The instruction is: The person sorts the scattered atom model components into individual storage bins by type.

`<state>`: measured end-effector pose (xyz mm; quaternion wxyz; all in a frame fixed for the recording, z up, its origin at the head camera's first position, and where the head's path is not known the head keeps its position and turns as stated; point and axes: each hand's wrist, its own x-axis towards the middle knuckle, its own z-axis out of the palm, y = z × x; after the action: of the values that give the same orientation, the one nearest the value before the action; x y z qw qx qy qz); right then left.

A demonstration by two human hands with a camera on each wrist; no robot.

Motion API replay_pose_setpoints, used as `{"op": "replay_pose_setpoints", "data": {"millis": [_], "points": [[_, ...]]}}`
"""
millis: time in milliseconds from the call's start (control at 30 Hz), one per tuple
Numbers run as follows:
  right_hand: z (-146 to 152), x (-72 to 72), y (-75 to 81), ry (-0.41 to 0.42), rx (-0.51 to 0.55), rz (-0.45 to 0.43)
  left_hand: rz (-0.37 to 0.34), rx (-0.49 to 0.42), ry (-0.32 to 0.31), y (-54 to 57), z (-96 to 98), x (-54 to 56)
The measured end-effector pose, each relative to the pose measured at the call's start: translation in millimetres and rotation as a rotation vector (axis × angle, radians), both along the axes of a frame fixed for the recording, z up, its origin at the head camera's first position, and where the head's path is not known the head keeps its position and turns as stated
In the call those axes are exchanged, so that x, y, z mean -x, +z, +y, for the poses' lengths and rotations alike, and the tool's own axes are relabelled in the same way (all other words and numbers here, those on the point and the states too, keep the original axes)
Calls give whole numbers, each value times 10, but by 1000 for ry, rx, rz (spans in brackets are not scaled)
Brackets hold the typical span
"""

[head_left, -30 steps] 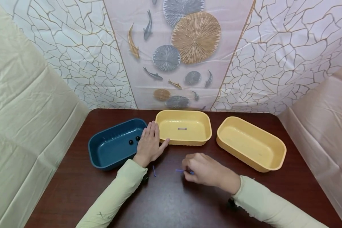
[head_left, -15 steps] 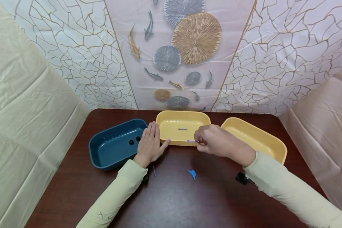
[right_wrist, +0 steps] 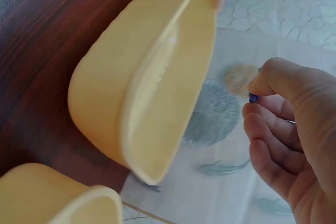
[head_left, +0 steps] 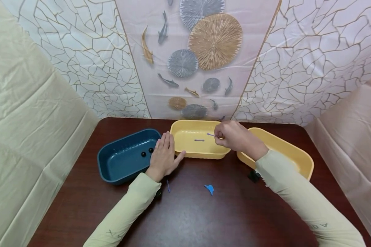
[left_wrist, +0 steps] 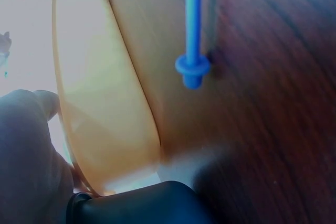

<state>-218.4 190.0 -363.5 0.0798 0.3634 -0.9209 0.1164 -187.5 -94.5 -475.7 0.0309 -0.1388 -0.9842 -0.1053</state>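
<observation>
Over the middle yellow tray (head_left: 204, 155): a slender purple rod (head_left: 211, 134), held by one end, its free end pointing left.
Right hand (head_left: 233, 135): thumb and forefinger pinched on the rod, the other fingers (right_wrist: 265, 158) curled in beneath them; from the right wrist, only a dark end of the rod shows at the pinch.
Left hand (head_left: 162, 156): fingers straight and gripping nothing, laid at the left end of the same tray, thumb spread toward its near side.
Second rod (head_left: 199, 140): similar in form, lying flat on the tray floor, both ends slightly enlarged.
Third rod (head_left: 168, 186): on the counter (head_left: 188, 219) near the left wrist; the left wrist view resolves a collar (left_wrist: 192, 65) with a short stub beyond it.
Blue piece (head_left: 210, 189): small and irregular, on the counter in front of the tray.
Weight of rod (judged): very light, needing little pinch force.
Stiffness (judged): probably rigid plastic, yet thin enough to bend or snap if levered sideways.
Surface (judged): smooth, so likely to roll or twist between the fingers.
Best hold (judged): across the shaft, just inside a collar, which acts as a stop; mid-shaft for better balance.
</observation>
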Motion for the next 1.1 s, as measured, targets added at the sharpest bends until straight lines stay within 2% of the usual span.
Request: {"op": "replay_pose_setpoints", "data": {"millis": [200, 400, 533, 700, 900, 1000, 1100], "points": [[-39, 231, -212, -19, 23, -29, -4, 0, -2, 12, -3, -3], [-117, 471, -528, -100, 41, -83, -13, 11, 5, 26, -5, -5], [-167, 590, -737, -139, 28, -103, -16, 17, 7, 22, 1, -1], [-203, 664, -894, -177, 31, -121, -21, 24, 2, 8, 9, 7], [-234, 700, -929, -197, 20, -116, -9, 35, 7, 19, 3, 3], [-235, 657, -838, -211, 31, -132, -16, 42, 8, 24, 2, 1], [-249, 570, -674, -205, 56, -148, -16, 44, 6, 31, -3, 2]]}}
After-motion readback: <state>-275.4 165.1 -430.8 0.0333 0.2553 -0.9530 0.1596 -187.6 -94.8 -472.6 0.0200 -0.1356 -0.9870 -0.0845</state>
